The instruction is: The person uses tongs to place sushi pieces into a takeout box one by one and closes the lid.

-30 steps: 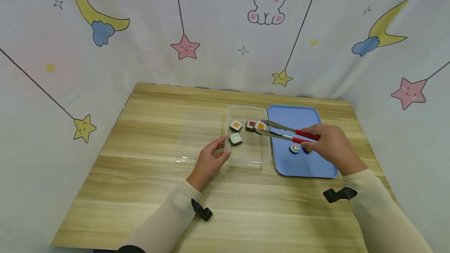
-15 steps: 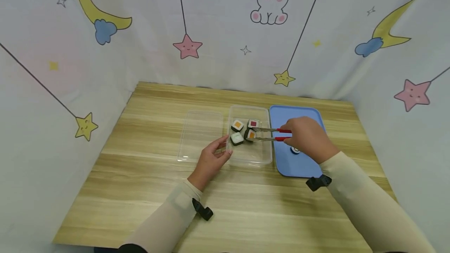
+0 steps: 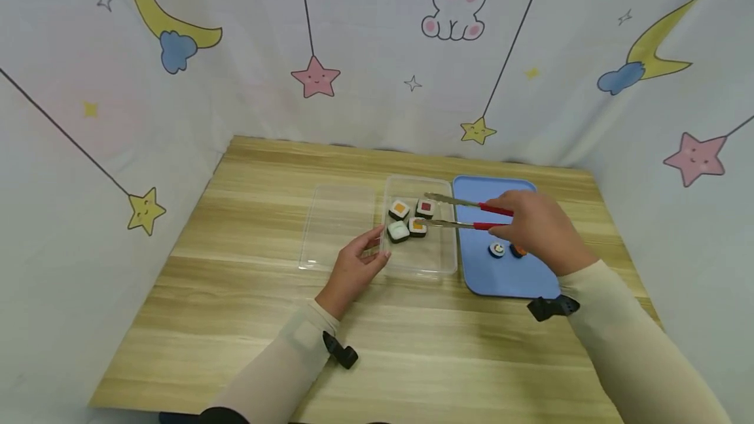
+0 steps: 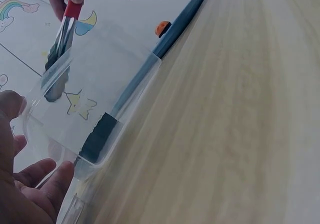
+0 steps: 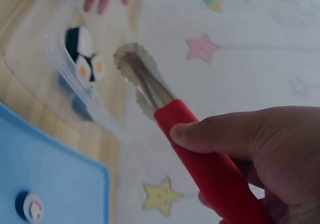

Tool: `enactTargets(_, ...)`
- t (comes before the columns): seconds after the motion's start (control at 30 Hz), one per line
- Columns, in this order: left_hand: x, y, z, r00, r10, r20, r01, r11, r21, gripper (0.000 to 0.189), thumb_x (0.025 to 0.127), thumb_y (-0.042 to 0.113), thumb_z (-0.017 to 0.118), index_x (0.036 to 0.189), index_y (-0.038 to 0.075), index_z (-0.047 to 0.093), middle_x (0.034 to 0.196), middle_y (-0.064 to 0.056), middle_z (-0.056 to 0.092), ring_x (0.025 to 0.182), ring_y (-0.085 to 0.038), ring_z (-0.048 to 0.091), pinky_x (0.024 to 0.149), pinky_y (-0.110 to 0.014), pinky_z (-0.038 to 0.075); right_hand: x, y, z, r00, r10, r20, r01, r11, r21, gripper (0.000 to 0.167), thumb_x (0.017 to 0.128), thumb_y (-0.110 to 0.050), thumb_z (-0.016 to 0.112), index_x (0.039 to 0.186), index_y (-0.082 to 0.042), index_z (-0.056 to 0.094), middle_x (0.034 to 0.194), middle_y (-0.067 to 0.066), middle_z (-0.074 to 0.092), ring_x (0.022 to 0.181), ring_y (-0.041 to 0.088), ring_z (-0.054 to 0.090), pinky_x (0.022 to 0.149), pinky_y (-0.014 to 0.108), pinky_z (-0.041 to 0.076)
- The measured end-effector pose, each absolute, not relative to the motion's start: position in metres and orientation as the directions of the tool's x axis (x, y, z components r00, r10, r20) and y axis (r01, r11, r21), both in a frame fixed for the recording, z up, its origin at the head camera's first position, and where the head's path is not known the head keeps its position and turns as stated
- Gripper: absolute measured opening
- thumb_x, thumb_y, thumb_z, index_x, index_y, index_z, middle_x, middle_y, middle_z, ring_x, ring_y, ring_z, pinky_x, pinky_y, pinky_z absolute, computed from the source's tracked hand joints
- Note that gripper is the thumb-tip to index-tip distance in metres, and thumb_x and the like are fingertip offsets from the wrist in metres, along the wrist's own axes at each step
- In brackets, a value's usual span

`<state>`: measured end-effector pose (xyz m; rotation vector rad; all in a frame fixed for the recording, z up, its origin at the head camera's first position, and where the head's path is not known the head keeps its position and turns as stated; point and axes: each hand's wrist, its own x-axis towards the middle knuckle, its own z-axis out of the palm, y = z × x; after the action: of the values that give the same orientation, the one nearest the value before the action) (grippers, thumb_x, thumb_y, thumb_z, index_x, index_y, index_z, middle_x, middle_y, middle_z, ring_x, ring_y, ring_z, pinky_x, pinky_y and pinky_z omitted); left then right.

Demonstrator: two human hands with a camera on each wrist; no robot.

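Pinching the red-handled steel tongs [image 3: 465,224] by their handles, the right hand [image 3: 544,231] has its thumb along one arm; the tong tips stand apart. The near tip is over the square sushi piece with an orange-yellow centre [image 3: 417,231]; whether they touch I cannot tell. That piece sits in the clear plastic rectangular box [image 3: 421,257] with three others, grouped toward the box's far left corner. The left hand [image 3: 351,273], fingers straight and spread, presses on the box's left wall.

The pieces look like small, light, firm models, probably stiff enough to keep their shape, though their smooth tops may be slippery. They are best taken low across two opposite dark sides, with the ribbed tong tips level. The box appears thin and light, likely to slide on the wooden worktop [image 3: 448,352] if bumped, so a hand on its wall is sensible.

Beside the box's right edge, toward the worktop's far right corner, the blue rectangular tray [image 3: 501,283] bears a round white-topped roll [image 3: 497,249] and an orange-topped roll [image 3: 518,251].
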<state>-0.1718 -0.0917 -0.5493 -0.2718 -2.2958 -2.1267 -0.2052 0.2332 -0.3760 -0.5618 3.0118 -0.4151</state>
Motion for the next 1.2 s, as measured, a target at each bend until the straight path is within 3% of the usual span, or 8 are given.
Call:
enactTargets(0.23, -0.173, -0.09, -0.55, -0.986, 0.121, 0.116, 0.126, 0.08, 0.989, 0.056, 0.097, 0.009, 0.075, 0.149, 0.004, 0.056, 0.151, -0.017, 0.054, 0.133, -0.036, 0.057, 0.103, -0.048, 0.056, -0.17, 0.312, -0.384, -0.987, -0.156, 0.043, -0.161, 0.917, -0.364, 0.056, 0.087, -0.03, 0.086, 0.134, -0.005, 0.07, 0.122, 0.023, 0.07, 0.102, 0.04, 0.063, 0.076, 0.055, 0.057)
enactTargets(0.5, -0.171, -0.091, -0.548, -0.982, 0.123, 0.14, 0.151, 0.082, 0.985, 0.055, 0.098, 0.014, 0.075, 0.149, 0.007, 0.057, 0.15, -0.013, 0.056, 0.132, -0.033, 0.058, 0.101, -0.036, 0.057, -0.122, 0.376, -0.442, -1.0, 0.021, -0.003, 0.02, 0.933, -0.359, 0.062, 0.085, -0.038, 0.087, 0.132, 0.001, 0.07, 0.119, 0.034, 0.068, 0.091, 0.042, 0.065, 0.061, 0.032, 0.048)
enactTargets(0.63, -0.17, -0.091, -0.546, -0.984, 0.118, 0.135, 0.146, 0.089, 0.985, 0.054, 0.098, 0.015, 0.074, 0.149, 0.007, 0.056, 0.15, -0.016, 0.055, 0.133, -0.034, 0.057, 0.101, -0.034, 0.057, -0.107, 0.381, -0.461, -0.998, 0.056, 0.027, 0.041, 0.923, -0.383, 0.057, 0.086, -0.033, 0.087, 0.128, 0.002, 0.071, 0.117, 0.033, 0.069, 0.089, 0.042, 0.067, 0.06, 0.031, 0.047)
enactTargets(0.9, -0.17, -0.092, -0.549, -0.985, 0.122, 0.126, 0.137, 0.088, 0.987, 0.054, 0.099, 0.015, 0.074, 0.149, 0.007, 0.056, 0.15, -0.018, 0.055, 0.133, -0.036, 0.057, 0.103, -0.043, 0.057, -0.109, 0.374, -0.46, -0.984, 0.08, 0.157, 0.014, 0.925, -0.38, 0.041, 0.082, -0.015, 0.089, 0.117, 0.002, 0.077, 0.108, 0.029, 0.073, 0.085, 0.041, 0.069, 0.059, 0.033, 0.048)
enactTargets(1.07, -0.17, -0.091, -0.549, -0.985, 0.123, 0.124, 0.136, 0.091, 0.987, 0.054, 0.098, 0.015, 0.074, 0.149, 0.008, 0.057, 0.15, -0.016, 0.055, 0.132, -0.033, 0.058, 0.102, -0.039, 0.057, -0.114, 0.364, -0.441, -0.986, 0.075, 0.152, 0.004, 0.906, -0.423, 0.043, 0.086, -0.023, 0.087, 0.121, 0.0, 0.076, 0.111, 0.029, 0.073, 0.084, 0.038, 0.066, 0.055, 0.028, 0.047)
enactTargets(1.2, -0.17, -0.091, -0.55, -0.985, 0.127, 0.119, 0.13, 0.086, 0.988, 0.054, 0.098, 0.017, 0.074, 0.149, 0.009, 0.057, 0.15, -0.014, 0.055, 0.133, -0.032, 0.057, 0.103, -0.044, 0.056, -0.121, 0.337, -0.421, -0.994, 0.041, 0.103, -0.016, 0.862, -0.506, 0.045, 0.091, -0.031, 0.083, 0.127, -0.005, 0.074, 0.117, 0.027, 0.071, 0.089, 0.036, 0.064, 0.053, 0.026, 0.05)
